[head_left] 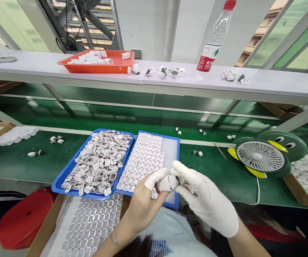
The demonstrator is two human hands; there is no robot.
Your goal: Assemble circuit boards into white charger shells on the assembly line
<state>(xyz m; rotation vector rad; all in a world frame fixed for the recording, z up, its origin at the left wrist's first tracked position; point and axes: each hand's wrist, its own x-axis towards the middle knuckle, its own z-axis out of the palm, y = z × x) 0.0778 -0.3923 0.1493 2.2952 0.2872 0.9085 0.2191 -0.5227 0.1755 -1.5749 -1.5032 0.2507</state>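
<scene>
White housing (165, 184), lower centre, is pinched by left hand (146, 197); wired part (187, 186) apparently held by right hand (206, 197). Probably light, stiff, slick; best gripped by outer walls.

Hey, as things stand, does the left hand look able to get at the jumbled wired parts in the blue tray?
Probably yes: the jumbled wired parts lie uncovered, and nothing tall seems to block the left hand. However, it's holding a white casing, so its fingers aren't free.

Bright, soft light leaves pale glare on the green surface (132, 116), and shapes stretch toward the edges.
</scene>
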